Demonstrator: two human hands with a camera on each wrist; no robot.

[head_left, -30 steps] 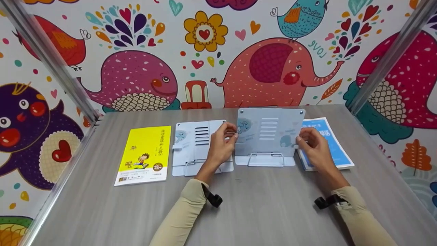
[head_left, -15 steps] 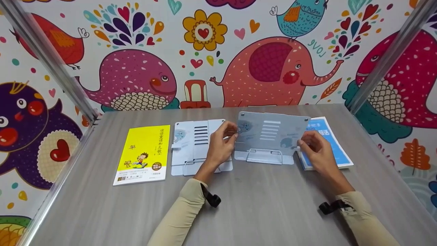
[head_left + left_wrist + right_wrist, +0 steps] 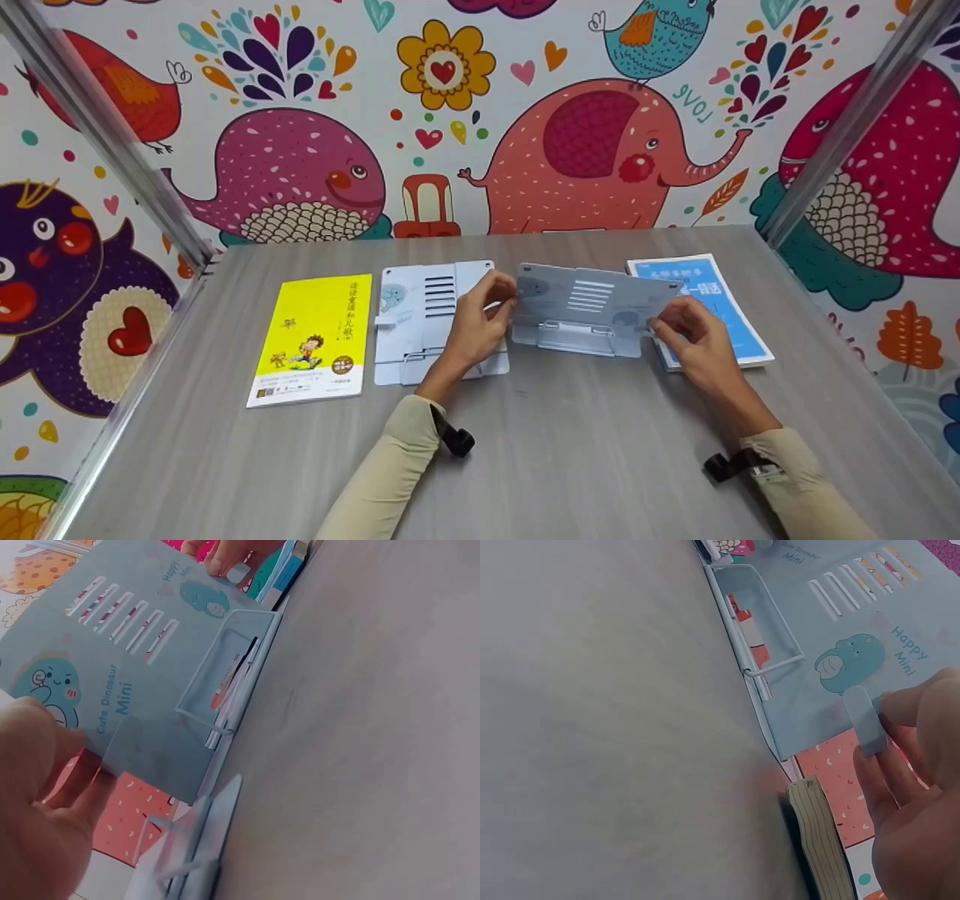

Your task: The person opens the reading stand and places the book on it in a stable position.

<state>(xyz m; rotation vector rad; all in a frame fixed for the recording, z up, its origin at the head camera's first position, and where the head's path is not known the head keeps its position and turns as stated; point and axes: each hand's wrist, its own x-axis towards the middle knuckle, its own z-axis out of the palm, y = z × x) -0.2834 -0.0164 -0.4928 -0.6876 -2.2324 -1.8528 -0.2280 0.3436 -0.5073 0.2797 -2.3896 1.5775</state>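
A pale blue book stand stands mid-table with its back panel leaning far back at a low slant. My left hand pinches the panel's left edge and my right hand pinches its right edge. In the left wrist view the panel shows slots and a dinosaur print, with my left hand at its corner and the wire page holder in front. The right wrist view shows my right hand on the panel beside a small side clip.
A second book stand lies folded flat just left of my left hand. A yellow book lies further left. A blue book lies under and behind my right hand. Metal posts flank the table.
The stand's back panel has tipped backwards, from nearly upright to a low slant. Both hands kept hold of its edges and went down with it.
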